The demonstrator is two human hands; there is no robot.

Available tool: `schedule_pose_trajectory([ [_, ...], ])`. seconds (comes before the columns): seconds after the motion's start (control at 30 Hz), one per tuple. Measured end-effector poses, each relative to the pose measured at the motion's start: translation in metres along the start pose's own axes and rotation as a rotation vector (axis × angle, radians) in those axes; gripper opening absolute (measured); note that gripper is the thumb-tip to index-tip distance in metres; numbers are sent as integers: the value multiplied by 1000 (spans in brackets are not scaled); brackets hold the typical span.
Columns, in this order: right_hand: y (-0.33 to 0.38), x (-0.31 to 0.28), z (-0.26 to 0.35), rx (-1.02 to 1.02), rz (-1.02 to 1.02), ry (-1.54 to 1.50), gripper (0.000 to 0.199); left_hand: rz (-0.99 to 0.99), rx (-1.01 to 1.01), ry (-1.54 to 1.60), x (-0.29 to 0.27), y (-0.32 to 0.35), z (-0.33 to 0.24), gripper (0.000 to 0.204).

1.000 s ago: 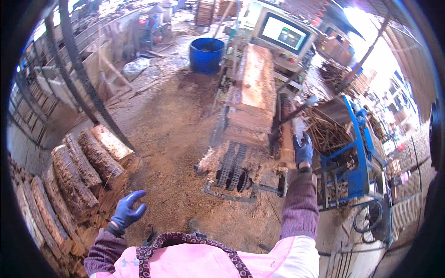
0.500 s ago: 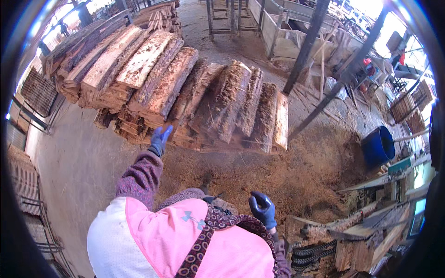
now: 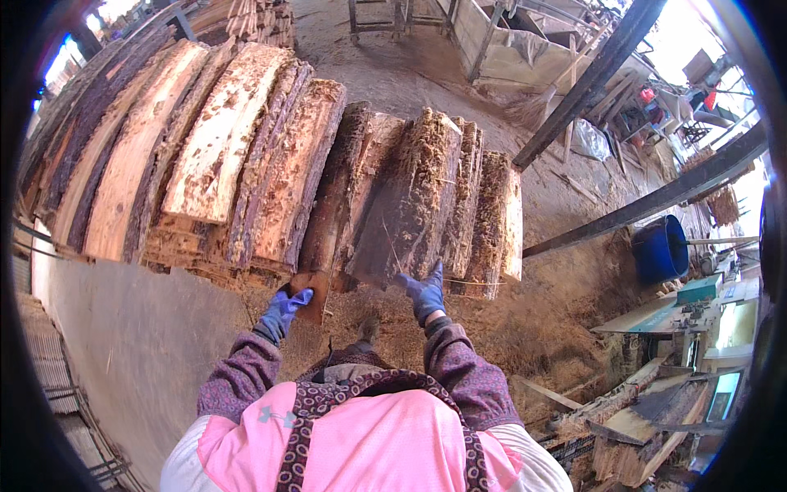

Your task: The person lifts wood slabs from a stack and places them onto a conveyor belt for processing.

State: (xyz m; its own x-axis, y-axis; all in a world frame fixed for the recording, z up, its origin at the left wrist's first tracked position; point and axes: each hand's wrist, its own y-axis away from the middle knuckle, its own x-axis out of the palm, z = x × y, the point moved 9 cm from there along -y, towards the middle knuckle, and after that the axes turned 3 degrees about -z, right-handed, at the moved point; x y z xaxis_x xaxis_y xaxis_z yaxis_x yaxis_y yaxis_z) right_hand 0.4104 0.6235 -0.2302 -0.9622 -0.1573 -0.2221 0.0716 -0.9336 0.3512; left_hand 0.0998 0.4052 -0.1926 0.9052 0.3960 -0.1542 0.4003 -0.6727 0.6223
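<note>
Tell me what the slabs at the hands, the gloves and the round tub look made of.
Slabs: rough-sawn wood, bark edges and fibrous pale faces, unfinished. Gloves on left hand and right hand: blue, likely coated fabric or rubber; hard to tell. Tub: blue, smooth, probably plastic.

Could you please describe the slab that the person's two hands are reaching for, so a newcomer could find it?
Start at the big stack of bark-edged slabs; follow it right to the darker, shaggier pieces. The slab sits above the right hand, its cut face dark grey.

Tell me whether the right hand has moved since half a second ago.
Yes. The right hand has risen from the sawdust floor to the slab pile's near end.
</note>
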Motion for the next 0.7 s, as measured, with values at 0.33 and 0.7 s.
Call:
schedule_pose_trajectory([
  [0.33, 19, -60, 53, 319, 369, -408, 25, 210, 144, 255, 90, 43, -81, 25],
  [0.7, 116, -173, -9, 85, 187, -413, 21, 244, -38, 314, 142, 66, -83, 31],
])
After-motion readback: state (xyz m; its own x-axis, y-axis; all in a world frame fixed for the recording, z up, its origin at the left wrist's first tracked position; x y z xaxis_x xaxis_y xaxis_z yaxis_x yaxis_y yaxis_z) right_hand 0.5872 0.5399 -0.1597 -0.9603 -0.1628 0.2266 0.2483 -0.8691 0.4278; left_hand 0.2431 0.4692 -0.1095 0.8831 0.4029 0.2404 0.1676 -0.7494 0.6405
